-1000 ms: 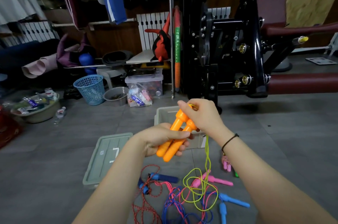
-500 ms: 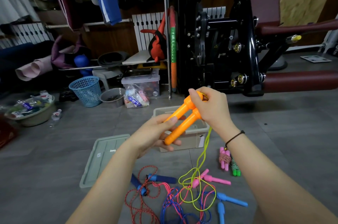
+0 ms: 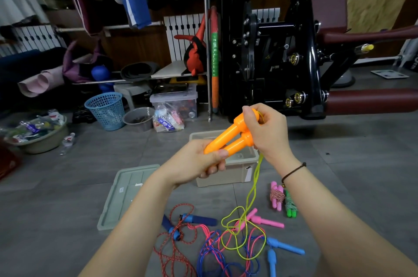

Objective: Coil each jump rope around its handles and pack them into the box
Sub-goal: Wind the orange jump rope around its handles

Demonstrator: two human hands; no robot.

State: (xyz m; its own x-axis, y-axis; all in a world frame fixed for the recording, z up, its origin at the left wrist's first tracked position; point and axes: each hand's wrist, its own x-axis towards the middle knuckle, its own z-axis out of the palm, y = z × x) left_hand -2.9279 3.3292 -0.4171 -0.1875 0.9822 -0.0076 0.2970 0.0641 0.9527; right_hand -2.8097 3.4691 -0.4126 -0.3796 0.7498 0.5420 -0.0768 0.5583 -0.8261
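Head view, looking down past both forearms onto a grey floor (image 3: 67, 208).

Left hand (image 3: 194, 161): curled round the lower ends of the two orange handles (image 3: 228, 140), thumb laid over the top, fingers wrapped underneath.

Right hand (image 3: 267, 136): closed on the upper ends of the same pair, fingers bunched where the yellow-green rope (image 3: 254, 186) leaves them (exact pinch point hidden behind the knuckles). Thin black band (image 3: 294, 171) on that wrist.

Orange handles: held in the air side by side, touching, tilted up toward the right, above and in front of the box.

Yellow-green rope: hanging slack from the right hand, passing the box's right front corner, ending in loose loops on the floor.

Box (image 3: 226, 177): beige, open-topped, on the floor directly behind the hands. Contents cannot be told, being screened by the hands.

Lid (image 3: 126, 195): grey-green, flat on the floor just left of the box.

Right of the box, near the right forearm: pink wound bundle (image 3: 277, 195) and green wound bundle (image 3: 290, 206), lying side by side, touching.

Nearest the camera, an unwound tangle on the floor: dark blue handles (image 3: 199, 220) with red speckled rope (image 3: 174, 247); loose pink handles (image 3: 264, 222); light blue handles (image 3: 285, 248); blue and pink cords crossing under the yellow-green loops. Which cord belongs to which handle not fully traceable.
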